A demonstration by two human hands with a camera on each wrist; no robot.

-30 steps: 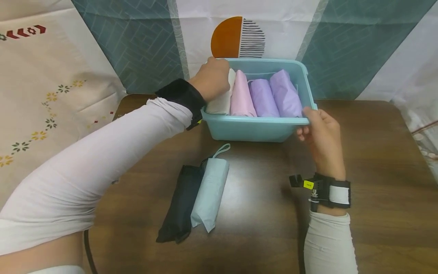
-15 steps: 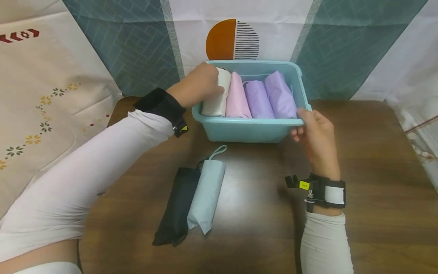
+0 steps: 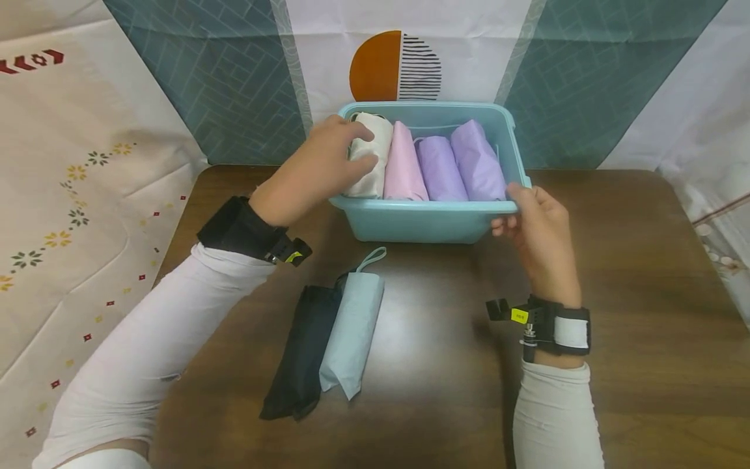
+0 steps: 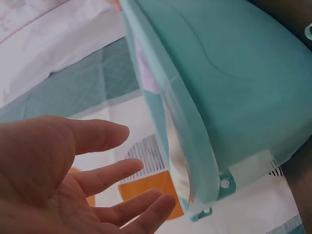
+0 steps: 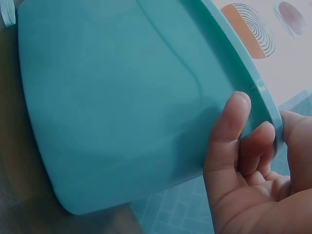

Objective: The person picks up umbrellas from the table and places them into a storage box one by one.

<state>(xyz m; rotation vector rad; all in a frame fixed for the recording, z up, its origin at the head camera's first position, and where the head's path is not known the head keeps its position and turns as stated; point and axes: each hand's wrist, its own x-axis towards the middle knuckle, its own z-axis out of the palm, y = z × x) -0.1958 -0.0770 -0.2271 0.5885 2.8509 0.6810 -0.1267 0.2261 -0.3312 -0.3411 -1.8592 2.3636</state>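
Observation:
In the head view a light blue plastic bin (image 3: 417,223) stands at the back of the table. Side by side inside it lie a white folded umbrella (image 3: 375,133), a pink one (image 3: 404,169) and two purple ones, the nearer to the middle being a purple umbrella (image 3: 443,170). My left hand (image 3: 325,159) hovers over the white umbrella at the bin's left end; in the left wrist view its fingers (image 4: 117,178) are spread with nothing between them. My right hand (image 3: 541,234) pinches the rim at the bin's front right corner, thumb on top and fingers (image 5: 229,126) beneath.
On the brown table (image 3: 439,365), in front of the bin, lie a black folded umbrella (image 3: 301,355) and a pale blue umbrella (image 3: 353,332) with a wrist loop. A patterned cloth (image 3: 469,39) hangs directly behind the bin.
My left hand has drawn back to the left and toward me, its fingers opening off the white umbrella, which stays in the bin. The right hand keeps its hold on the rim.

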